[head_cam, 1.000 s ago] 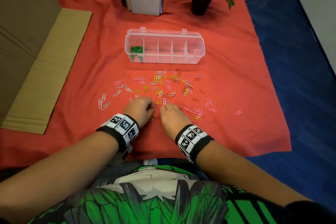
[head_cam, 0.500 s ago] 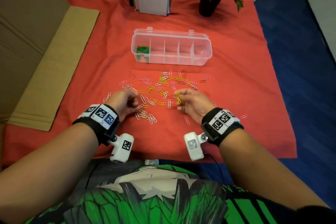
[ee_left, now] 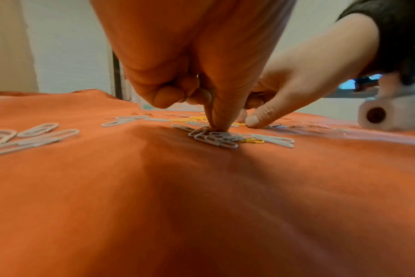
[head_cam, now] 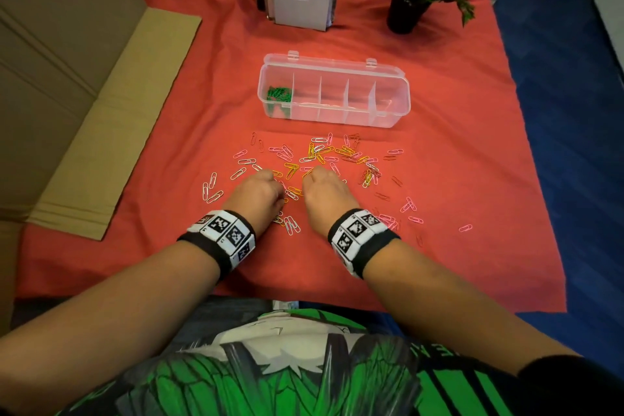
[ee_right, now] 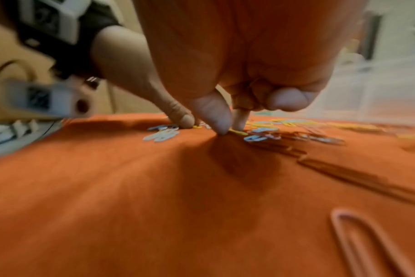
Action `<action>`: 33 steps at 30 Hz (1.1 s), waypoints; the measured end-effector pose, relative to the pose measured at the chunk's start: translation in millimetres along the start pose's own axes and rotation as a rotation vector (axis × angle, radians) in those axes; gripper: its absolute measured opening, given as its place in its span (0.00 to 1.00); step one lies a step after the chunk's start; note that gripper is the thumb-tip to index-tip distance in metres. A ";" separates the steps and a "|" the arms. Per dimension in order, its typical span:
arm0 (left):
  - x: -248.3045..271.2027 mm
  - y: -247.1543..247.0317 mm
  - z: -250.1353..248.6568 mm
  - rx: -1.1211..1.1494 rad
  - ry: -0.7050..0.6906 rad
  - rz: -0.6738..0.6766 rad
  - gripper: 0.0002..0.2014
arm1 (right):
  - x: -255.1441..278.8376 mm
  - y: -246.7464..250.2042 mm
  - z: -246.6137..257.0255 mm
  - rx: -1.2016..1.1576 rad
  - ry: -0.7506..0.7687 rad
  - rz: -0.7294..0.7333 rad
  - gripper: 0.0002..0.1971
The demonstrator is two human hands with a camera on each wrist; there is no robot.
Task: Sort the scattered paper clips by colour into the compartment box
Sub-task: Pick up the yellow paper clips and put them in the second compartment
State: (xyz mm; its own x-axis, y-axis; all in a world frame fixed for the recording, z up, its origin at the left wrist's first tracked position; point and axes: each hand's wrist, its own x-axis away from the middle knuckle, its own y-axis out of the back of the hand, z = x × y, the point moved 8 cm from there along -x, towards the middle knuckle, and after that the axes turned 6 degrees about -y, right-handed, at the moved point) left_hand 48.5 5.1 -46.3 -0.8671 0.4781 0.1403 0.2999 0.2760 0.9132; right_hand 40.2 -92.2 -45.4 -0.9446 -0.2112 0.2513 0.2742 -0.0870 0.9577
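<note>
Your left hand (head_cam: 258,194) pinches down on a pale clip heap (ee_left: 213,137); your right hand (head_cam: 324,191) nips a yellow clip (ee_right: 237,132). The scattered clips (head_cam: 320,165) spread between the hands and the compartment box (head_cam: 334,94) at twelve o'clock. Bare red cloth (head_cam: 472,145) runs to three o'clock.

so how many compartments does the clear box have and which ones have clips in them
5 in a row in the compartment box. Only the far-left one holds clips, the green paper clips; the other four look empty, though glare could hide something.
</note>
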 end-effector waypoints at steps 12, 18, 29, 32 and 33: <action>-3.0 -1.9 28.3 0.707 0.290 -0.044 0.09 | -10.8 -9.5 -39.4 -1.137 -0.429 0.328 0.13; 5.2 0.4 33.2 1.555 0.583 -0.125 0.14 | -9.4 -7.2 -30.0 -1.724 -0.502 0.403 0.13; -14.3 7.8 51.4 1.071 0.609 -0.133 0.13 | -21.2 5.1 11.0 -0.148 0.051 0.082 0.16; -21.4 24.9 49.8 0.354 0.387 -0.088 0.08 | -15.1 10.0 18.9 -0.053 0.089 0.020 0.16; -23.3 26.2 46.8 0.203 0.310 -0.071 0.09 | -13.9 10.4 18.9 -0.031 0.090 0.009 0.15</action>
State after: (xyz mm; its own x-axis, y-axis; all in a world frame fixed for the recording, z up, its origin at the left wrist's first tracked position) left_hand 95.2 40.2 -43.6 -0.9584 0.1854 0.2170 0.2806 0.4739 0.8347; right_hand 52.7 -71.8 -36.3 -0.9225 -0.2985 0.2447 0.2893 -0.1149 0.9503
